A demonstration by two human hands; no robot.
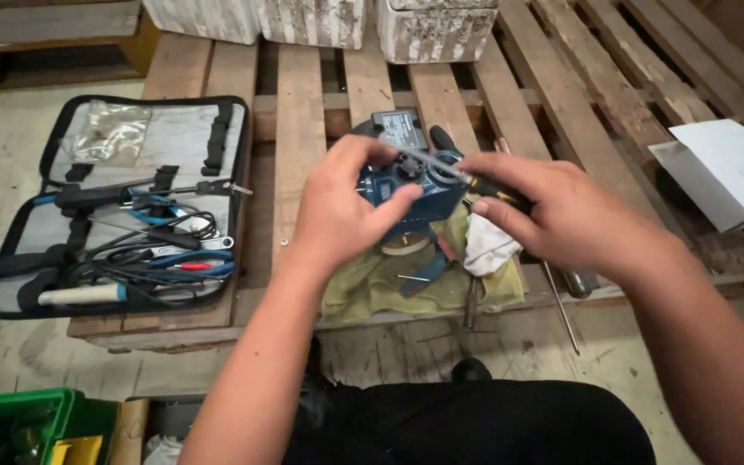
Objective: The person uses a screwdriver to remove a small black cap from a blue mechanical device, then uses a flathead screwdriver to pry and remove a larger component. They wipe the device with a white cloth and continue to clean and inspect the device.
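At frame centre the left hand (pixel 337 211) clasps a blue power tool (pixel 406 185) while the right hand's (pixel 553 211) grip pinches a screwdriver (pixel 454 172) against it

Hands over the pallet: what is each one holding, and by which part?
The left hand grips the blue power tool by its body. The right hand holds a screwdriver by its dark handle, tip at the tool.

Two hands, left hand (pixel 337 211) and right hand (pixel 561 215), meet at one blue power tool (pixel 411 194) at frame centre, with one screwdriver (pixel 454 172). One open tool case (pixel 45 172) lies left, one white box (pixel 729 172) right, and three pale blocks (pixel 316 21) sit along the top.
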